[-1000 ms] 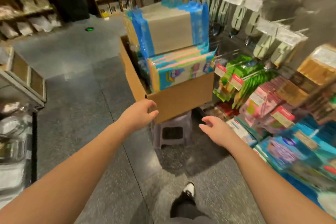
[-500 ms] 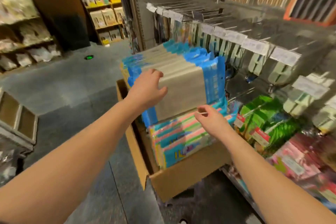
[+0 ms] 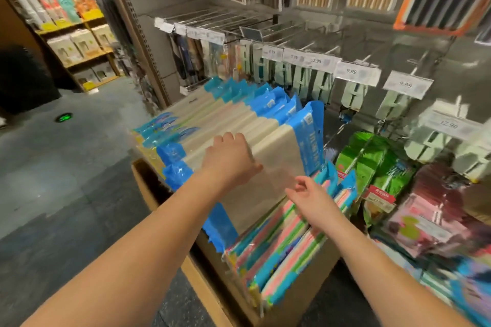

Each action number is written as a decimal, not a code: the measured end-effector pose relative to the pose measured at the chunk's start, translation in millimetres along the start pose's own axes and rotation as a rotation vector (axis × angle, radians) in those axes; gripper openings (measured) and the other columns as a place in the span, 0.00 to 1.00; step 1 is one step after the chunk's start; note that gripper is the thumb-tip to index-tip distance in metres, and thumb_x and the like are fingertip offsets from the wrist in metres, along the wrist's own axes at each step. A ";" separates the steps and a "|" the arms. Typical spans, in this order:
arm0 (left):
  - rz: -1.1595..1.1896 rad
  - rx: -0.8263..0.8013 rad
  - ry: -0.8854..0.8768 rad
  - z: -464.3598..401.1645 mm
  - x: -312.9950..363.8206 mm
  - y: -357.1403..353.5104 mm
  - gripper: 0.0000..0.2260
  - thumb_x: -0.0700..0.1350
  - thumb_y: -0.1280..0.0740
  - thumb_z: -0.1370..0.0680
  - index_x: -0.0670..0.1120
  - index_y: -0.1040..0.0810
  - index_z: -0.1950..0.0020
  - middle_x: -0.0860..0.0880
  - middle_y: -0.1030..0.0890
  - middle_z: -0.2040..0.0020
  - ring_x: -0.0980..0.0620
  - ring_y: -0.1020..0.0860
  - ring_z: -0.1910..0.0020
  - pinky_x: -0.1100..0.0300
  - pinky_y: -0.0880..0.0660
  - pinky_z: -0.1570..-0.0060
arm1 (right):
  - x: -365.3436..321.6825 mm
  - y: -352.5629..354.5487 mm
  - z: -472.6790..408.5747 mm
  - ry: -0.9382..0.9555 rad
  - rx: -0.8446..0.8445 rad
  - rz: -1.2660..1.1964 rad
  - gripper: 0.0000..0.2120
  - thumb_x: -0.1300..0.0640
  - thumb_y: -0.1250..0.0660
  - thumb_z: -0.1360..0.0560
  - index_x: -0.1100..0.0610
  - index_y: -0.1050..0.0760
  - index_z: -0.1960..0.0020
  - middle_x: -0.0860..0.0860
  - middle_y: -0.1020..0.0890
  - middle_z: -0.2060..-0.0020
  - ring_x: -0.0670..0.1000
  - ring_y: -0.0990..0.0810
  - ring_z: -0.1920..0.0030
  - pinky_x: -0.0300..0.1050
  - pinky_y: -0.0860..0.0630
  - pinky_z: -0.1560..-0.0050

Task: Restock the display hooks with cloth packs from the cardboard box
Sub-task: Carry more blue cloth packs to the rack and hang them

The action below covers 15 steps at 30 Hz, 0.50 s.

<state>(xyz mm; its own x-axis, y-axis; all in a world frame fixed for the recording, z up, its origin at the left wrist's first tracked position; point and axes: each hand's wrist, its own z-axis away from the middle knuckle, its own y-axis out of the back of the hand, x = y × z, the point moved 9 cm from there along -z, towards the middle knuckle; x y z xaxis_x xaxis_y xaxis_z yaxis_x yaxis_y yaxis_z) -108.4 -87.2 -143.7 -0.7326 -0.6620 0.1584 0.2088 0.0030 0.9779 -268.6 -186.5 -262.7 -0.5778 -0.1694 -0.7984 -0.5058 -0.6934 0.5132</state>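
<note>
A cardboard box point(image 3: 300, 297) stands in front of me, packed with upright cloth packs. The tall ones are beige with blue plastic edges point(image 3: 273, 162); shorter pink, green and blue striped packs point(image 3: 279, 249) fill the near right part. My left hand point(image 3: 228, 162) lies over the top of the front beige packs, fingers curled over their upper edge and thumb on the front face. My right hand point(image 3: 310, 199) hovers just in front of the beige pack with loosely curled fingers, holding nothing. Display hooks point(image 3: 313, 48) with price tags run along the wall behind the box.
Green packs point(image 3: 372, 167) and pink packs point(image 3: 422, 220) hang on lower hooks to the right. Pale green items point(image 3: 353, 93) hang under price tags. Chopstick-like packs fill the upper wall. Grey floor point(image 3: 66, 180) lies open at left, with shelving point(image 3: 85, 48) at the far left.
The view has come closer to the box. My left hand slid along the top of the beige packs toward the front ones; my right hand stays low beside them.
</note>
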 end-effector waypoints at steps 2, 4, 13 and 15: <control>-0.053 0.043 -0.048 0.8 4.4 2.1 0.26 0.58 0.33 0.23 0.42 0.31 0.33 0.41 0.29 0.34 0.39 0.33 0.34 0.47 0.31 0.40 | 2.8 -5.1 0.3 -0.017 0.034 -0.021 0.28 0.47 0.33 0.21 0.56 0.36 0.26 0.52 0.25 0.35 0.46 0.24 0.42 0.42 0.29 0.40; -0.063 0.061 -0.073 3.4 8.2 4.3 0.27 0.58 0.32 0.23 0.41 0.32 0.32 0.41 0.29 0.34 0.40 0.33 0.34 0.47 0.31 0.40 | 2.7 -9.1 2.3 -0.027 0.060 -0.047 0.28 0.46 0.33 0.22 0.56 0.36 0.26 0.50 0.26 0.36 0.46 0.24 0.43 0.42 0.30 0.42; 0.101 -0.318 0.003 -2.0 16.7 -8.8 0.37 0.59 0.25 0.28 0.42 0.36 0.28 0.43 0.29 0.33 0.41 0.27 0.37 0.51 0.27 0.46 | 6.8 -14.2 3.6 -0.050 0.078 -0.061 0.26 0.41 0.33 0.24 0.53 0.32 0.32 0.49 0.21 0.39 0.50 0.21 0.41 0.54 0.23 0.38; 0.137 -0.318 -0.006 -0.9 19.1 -6.6 0.33 0.55 0.24 0.28 0.43 0.34 0.31 0.45 0.23 0.42 0.43 0.23 0.44 0.54 0.27 0.53 | 6.5 -13.1 3.8 -0.057 0.073 -0.046 0.27 0.41 0.34 0.24 0.53 0.33 0.30 0.49 0.22 0.37 0.51 0.22 0.39 0.53 0.24 0.37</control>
<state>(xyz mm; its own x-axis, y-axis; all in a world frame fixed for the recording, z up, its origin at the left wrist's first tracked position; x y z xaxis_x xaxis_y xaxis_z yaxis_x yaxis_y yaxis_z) -123.2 -100.5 -147.3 -0.6870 -0.6675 0.2873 0.4963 -0.1423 0.8564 -268.2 -175.8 -273.4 -0.5873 -0.0972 -0.8036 -0.5767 -0.6464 0.4996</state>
